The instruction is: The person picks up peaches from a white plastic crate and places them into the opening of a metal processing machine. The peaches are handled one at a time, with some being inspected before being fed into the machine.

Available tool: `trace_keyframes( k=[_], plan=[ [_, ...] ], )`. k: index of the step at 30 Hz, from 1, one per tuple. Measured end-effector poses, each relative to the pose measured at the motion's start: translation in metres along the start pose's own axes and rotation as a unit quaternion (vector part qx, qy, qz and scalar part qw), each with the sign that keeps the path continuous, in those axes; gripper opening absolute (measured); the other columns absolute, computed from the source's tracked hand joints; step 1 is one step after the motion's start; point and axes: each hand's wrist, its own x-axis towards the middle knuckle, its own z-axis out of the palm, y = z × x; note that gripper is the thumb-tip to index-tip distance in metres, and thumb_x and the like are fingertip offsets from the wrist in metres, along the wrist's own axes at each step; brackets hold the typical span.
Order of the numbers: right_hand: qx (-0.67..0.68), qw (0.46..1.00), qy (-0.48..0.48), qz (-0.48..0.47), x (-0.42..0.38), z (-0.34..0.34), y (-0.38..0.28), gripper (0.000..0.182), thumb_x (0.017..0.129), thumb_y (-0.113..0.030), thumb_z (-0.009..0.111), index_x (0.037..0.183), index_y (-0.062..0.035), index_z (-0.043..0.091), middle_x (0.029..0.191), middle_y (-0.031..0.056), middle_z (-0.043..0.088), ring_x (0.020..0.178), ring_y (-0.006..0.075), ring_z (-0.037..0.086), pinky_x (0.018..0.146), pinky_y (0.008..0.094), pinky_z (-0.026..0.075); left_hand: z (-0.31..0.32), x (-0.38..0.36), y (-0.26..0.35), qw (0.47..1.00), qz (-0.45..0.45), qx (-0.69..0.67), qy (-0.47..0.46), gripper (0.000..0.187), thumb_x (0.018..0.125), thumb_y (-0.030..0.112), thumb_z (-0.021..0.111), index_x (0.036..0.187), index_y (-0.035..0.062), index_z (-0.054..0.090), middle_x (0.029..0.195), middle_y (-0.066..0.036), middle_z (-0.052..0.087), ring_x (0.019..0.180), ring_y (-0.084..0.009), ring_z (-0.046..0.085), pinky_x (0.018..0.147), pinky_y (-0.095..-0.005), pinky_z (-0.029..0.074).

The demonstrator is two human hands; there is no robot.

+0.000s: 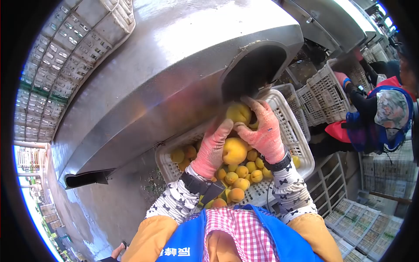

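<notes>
Both my hands wear pink gloves and are raised over a white crate [307, 150] of yellow-orange fruit. My right hand [264, 131] has its fingers curved against a large yellow fruit [238, 113] near the dark chute opening. My left hand [211, 148] is just left of that fruit, fingertips close to it; whether they press on it is unclear. Between and below the hands shows another large orange-yellow fruit [235, 151]. Smaller fruits [241, 171] lie deeper in the crate.
A large metal machine [144, 83] with a dark opening [253, 72] stands ahead. Stacked crates [65, 56] rise at upper left. A co-worker in a patterned cap [392, 109] reaches into crates [325, 94] on the right. More crates [366, 225] lie at lower right.
</notes>
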Motion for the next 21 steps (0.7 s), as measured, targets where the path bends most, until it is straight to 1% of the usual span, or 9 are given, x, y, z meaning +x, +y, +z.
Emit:
trace_keyframes(
  k=[3,4,5,6,8,11,12,15,21],
  plan=[
    [-0.04,0.995,0.093,0.01,0.024,0.007,0.029,0.059,0.073,-0.021,0.077,0.127,-0.0042,0.059,0.116,0.023,0.06,0.107,0.0404,0.062,0.091,0.043,0.052,-0.012,-0.007,-0.009,0.989,-0.126,-0.08,0.015,0.05,0.096,0.031,0.066,0.135,0.0031,0.053,0.122,-0.009,0.063,0.115,-0.0191,0.06,0.099,-0.0332,0.049],
    [-0.088,0.991,0.1,0.002,0.033,0.016,0.046,0.058,0.074,-0.023,0.078,0.125,-0.0027,0.06,0.114,0.0235,0.06,0.105,0.0401,0.062,0.089,0.0431,0.052,-0.02,-0.01,-0.02,0.974,0.041,0.225,0.013,0.048,0.097,0.034,0.063,0.134,0.0034,0.054,0.122,-0.01,0.063,0.115,-0.0205,0.06,0.098,-0.0346,0.05],
    [-0.134,0.985,0.106,-0.005,0.047,0.02,0.057,0.057,0.075,-0.025,0.079,0.123,-0.0012,0.06,0.113,0.024,0.06,0.102,0.0398,0.062,0.087,0.0433,0.053,-0.029,-0.009,-0.031,0.841,0.204,0.502,0.01,0.047,0.098,0.036,0.06,0.133,0.0037,0.054,0.122,-0.011,0.064,0.115,-0.022,0.061,0.098,-0.036,0.051],
    [-0.134,0.985,0.107,-0.001,0.065,0.027,0.058,0.057,0.075,-0.025,0.079,0.123,-0.0012,0.06,0.113,0.024,0.06,0.102,0.0398,0.062,0.087,0.0433,0.053,-0.037,-0.004,-0.041,0.841,0.202,0.502,0.008,0.047,0.098,0.036,0.06,0.133,0.0037,0.054,0.122,-0.011,0.064,0.115,-0.022,0.061,0.098,-0.036,0.051],
    [-0.245,0.964,-0.006,0.105,0.089,0.045,0.056,0.058,0.077,-0.029,0.08,0.122,0.0006,0.059,0.112,0.0244,0.06,0.098,0.0405,0.061,0.084,0.0437,0.052,-0.051,-0.001,-0.062,0.996,-0.028,0.078,0.023,0.042,0.097,0.026,0.063,0.131,0.0041,0.053,0.123,-0.013,0.063,0.115,-0.0228,0.061,0.098,-0.0388,0.052],
    [-0.064,0.994,0.092,0.0,0.091,0.023,0.058,0.059,0.078,-0.031,0.08,0.122,0.0021,0.058,0.113,0.0249,0.059,0.098,0.04,0.06,0.083,0.0427,0.051,-0.061,0.0,-0.07,0.912,0.123,0.39,0.038,0.042,0.093,0.016,0.066,0.131,0.0046,0.051,0.123,-0.014,0.063,0.117,-0.0235,0.06,0.098,-0.0398,0.051],
    [0.003,0.992,0.123,-0.012,0.071,0.011,0.034,0.061,0.078,-0.031,0.08,0.124,0.0026,0.058,0.113,0.0224,0.06,0.097,0.0368,0.061,0.085,0.0409,0.051,-0.089,0.019,-0.114,0.986,0.022,0.145,0.081,0.051,0.087,0.009,0.071,0.133,0.0044,0.049,0.125,-0.013,0.062,0.12,-0.0241,0.059,0.1,-0.04,0.051],
    [0.058,0.997,-0.059,-0.002,0.017,-0.016,-0.003,0.072,0.076,-0.028,0.08,0.136,0.0003,0.053,0.118,0.0178,0.06,0.109,0.0315,0.06,0.095,0.037,0.049,-0.054,0.003,-0.051,0.883,0.111,0.455,0.008,0.062,0.083,0.013,0.077,0.136,0.0046,0.046,0.127,-0.014,0.061,0.119,-0.0244,0.059,0.101,-0.0392,0.049],
    [0.062,0.972,-0.227,0.022,-0.026,-0.014,-0.005,0.076,0.068,-0.026,0.08,0.136,-0.0049,0.055,0.125,0.0199,0.057,0.117,0.0385,0.055,0.104,0.0442,0.043,-0.035,0.004,-0.021,0.884,0.15,0.44,-0.047,0.069,0.08,0.014,0.08,0.138,0.0047,0.045,0.136,-0.015,0.056,0.121,-0.0251,0.058,0.104,-0.0385,0.047]
  ],
)
